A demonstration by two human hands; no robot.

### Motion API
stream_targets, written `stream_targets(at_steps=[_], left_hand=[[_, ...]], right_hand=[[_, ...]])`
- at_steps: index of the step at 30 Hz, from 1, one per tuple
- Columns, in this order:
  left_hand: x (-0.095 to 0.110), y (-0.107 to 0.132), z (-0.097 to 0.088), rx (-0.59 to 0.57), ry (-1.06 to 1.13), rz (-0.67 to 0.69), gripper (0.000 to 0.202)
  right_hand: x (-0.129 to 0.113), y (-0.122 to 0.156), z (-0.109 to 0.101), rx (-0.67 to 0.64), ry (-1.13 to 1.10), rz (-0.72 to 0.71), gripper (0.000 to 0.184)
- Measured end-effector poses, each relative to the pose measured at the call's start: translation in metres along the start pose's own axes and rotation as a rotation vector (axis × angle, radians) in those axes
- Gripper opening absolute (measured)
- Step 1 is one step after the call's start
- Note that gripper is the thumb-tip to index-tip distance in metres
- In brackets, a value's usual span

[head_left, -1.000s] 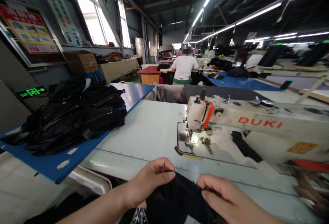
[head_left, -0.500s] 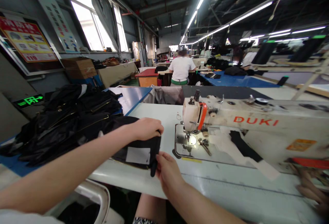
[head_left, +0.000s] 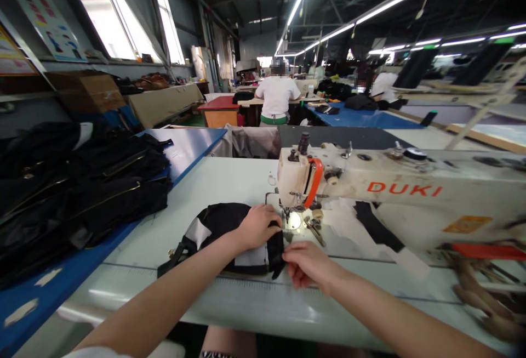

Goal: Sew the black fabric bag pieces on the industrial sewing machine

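A black fabric bag [head_left: 226, 216] with a light grey patch [head_left: 251, 260] lies on the pale sewing table, left of the machine's needle. My left hand [head_left: 258, 228] rests over its upper right part, fingers curled round the edge close to the needle plate. At the lower right edge, my right hand [head_left: 306, 263] pinches the bag's border between thumb and forefinger. The sewing machine [head_left: 341, 180] has an orange thread-lever guard, and its lamp lights the presser foot [head_left: 289, 215]. The bag's edge is just left of the foot; whether they touch is unclear.
A heap of black bags with gold zips [head_left: 82, 182] lies on the blue table [head_left: 193, 149] at left. White and black fabric strips [head_left: 378, 226] lie under the machine arm. A person in a white shirt [head_left: 278, 95] sits farther ahead, with another at back right.
Both hands have brought the bag rightward, from beside the heap to the needle area. The bag now lies flatter on the table, and the view has shifted right.
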State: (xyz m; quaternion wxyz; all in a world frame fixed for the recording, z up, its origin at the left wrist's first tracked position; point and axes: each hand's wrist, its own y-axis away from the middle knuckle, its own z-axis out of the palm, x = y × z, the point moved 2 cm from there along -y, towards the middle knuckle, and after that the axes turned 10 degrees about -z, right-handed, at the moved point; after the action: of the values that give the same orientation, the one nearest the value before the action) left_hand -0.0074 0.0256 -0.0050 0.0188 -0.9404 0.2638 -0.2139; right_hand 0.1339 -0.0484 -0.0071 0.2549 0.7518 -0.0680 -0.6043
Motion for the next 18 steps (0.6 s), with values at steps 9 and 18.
stream_targets(at_steps=[9,18], left_hand=[[0.004,-0.004,-0.001,-0.039,0.03,-0.004,0.007],[0.003,-0.01,0.0,-0.04,0.03,-0.023,0.007]], right_hand=[[-0.002,0.002,-0.016,0.143,0.675,-0.467,0.013],[0.009,0.013,-0.02,0.097,1.136,-1.163,0.02]])
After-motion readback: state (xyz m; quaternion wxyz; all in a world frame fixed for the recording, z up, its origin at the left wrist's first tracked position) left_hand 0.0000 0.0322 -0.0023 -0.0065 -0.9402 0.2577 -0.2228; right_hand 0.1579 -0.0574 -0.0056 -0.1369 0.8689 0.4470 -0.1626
